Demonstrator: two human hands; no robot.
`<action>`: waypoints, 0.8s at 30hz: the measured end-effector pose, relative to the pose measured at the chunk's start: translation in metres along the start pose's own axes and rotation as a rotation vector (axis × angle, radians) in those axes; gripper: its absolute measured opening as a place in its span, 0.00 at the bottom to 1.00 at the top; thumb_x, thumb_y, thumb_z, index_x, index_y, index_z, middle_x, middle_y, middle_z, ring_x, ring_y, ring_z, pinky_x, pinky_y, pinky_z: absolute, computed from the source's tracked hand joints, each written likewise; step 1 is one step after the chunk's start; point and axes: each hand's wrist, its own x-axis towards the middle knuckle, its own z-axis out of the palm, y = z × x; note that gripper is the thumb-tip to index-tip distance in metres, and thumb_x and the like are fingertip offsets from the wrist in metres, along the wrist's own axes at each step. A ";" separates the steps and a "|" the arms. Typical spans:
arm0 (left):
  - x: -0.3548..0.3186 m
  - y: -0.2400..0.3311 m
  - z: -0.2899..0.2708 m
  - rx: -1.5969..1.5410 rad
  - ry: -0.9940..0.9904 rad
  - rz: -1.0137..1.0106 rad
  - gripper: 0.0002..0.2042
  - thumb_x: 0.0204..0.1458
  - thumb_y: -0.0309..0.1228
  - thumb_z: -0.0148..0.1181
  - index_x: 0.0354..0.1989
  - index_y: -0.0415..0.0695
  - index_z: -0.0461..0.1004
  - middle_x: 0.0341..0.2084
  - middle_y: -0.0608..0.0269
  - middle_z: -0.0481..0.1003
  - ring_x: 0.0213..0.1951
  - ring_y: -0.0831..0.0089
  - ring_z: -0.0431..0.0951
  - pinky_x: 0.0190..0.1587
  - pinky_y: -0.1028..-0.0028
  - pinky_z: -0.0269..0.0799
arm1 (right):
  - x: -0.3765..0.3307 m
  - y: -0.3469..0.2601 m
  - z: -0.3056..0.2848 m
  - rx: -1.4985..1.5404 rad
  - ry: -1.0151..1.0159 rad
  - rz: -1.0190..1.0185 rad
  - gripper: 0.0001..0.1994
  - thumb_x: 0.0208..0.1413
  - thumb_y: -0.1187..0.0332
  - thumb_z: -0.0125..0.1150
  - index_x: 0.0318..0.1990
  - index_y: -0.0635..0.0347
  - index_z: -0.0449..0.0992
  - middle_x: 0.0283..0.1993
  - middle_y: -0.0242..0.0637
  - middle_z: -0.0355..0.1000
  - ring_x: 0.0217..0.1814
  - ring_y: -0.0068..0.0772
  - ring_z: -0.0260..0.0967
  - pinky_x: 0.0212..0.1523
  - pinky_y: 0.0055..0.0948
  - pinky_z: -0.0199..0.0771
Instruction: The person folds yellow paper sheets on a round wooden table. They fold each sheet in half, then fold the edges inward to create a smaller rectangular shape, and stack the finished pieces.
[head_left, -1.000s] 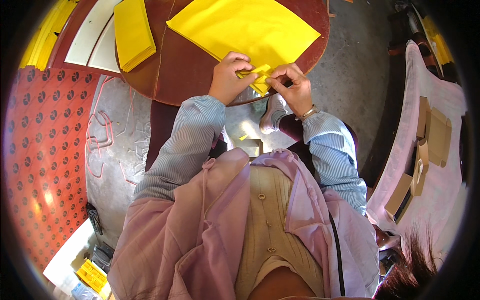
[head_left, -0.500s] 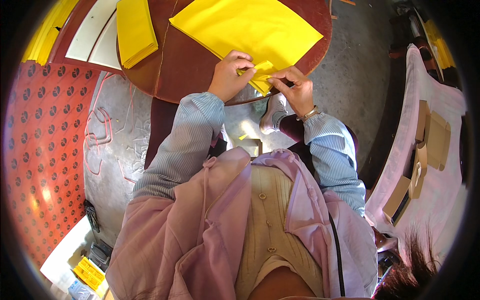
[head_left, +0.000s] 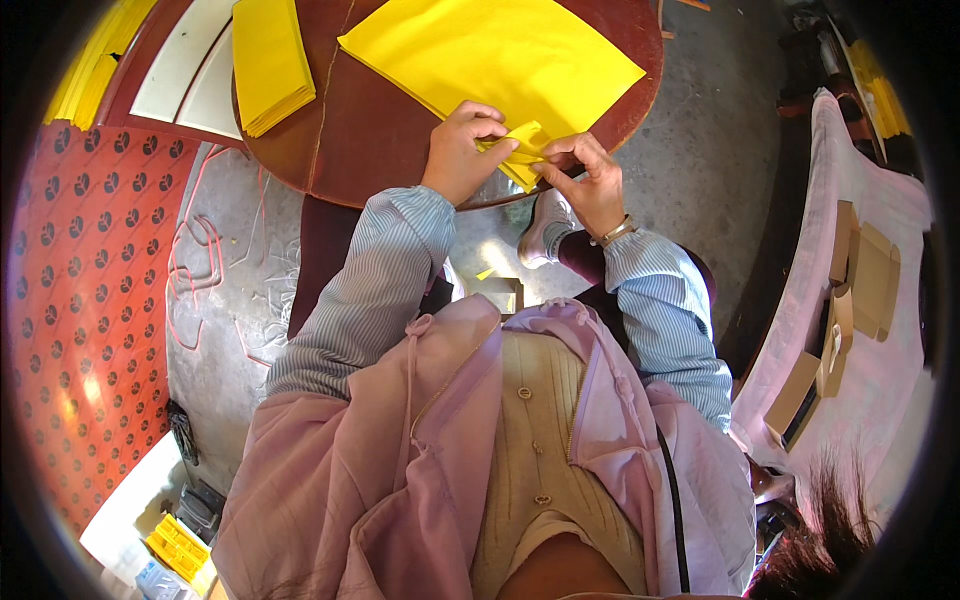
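Observation:
Between my hands, at the near edge of the round brown table (head_left: pixel 390 130), is a small folded piece of yellow paper (head_left: pixel 522 165). My left hand (head_left: pixel 468 150) pinches its left side between thumb and fingers. On its right side, my right hand (head_left: pixel 588 178) grips it with thumb and forefinger. Just beyond lies a large stack of flat yellow sheets (head_left: pixel 500 60), its near corner behind the folded piece. A narrower pile of yellow paper (head_left: pixel 272 65) sits at the table's left. The exact folds between my fingertips are too small to make out.
Pink-white cloth (head_left: pixel 840 330) covers a surface on the right, with open cardboard boxes (head_left: pixel 835 320) on it. A red patterned panel (head_left: pixel 95 300) stands at left. Looped wire (head_left: pixel 195 265) lies on the grey floor, and a small box (head_left: pixel 500 292) sits below my hands.
My left hand has shifted very slightly right, and my right hand a little left and down along the paper. Both still hold the folded piece.

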 end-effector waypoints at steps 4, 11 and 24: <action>0.000 -0.002 -0.001 0.020 -0.002 0.019 0.09 0.50 0.30 0.75 0.35 0.39 0.85 0.45 0.60 0.81 0.43 0.67 0.83 0.46 0.71 0.78 | 0.001 -0.002 -0.003 -0.040 -0.021 -0.121 0.08 0.57 0.73 0.76 0.42 0.64 0.85 0.39 0.36 0.81 0.39 0.28 0.80 0.42 0.26 0.80; 0.001 -0.007 -0.007 0.034 -0.059 0.061 0.09 0.52 0.29 0.73 0.39 0.39 0.84 0.46 0.59 0.81 0.46 0.66 0.83 0.48 0.71 0.78 | 0.003 -0.002 -0.004 -0.003 -0.029 0.046 0.07 0.58 0.73 0.75 0.41 0.65 0.86 0.39 0.37 0.82 0.40 0.29 0.81 0.43 0.28 0.80; -0.001 -0.001 0.002 0.027 0.013 0.028 0.11 0.48 0.29 0.76 0.36 0.38 0.84 0.45 0.58 0.81 0.43 0.66 0.84 0.47 0.71 0.80 | 0.001 -0.002 0.002 0.040 0.010 0.055 0.09 0.55 0.74 0.77 0.42 0.63 0.85 0.38 0.32 0.79 0.38 0.24 0.79 0.41 0.23 0.80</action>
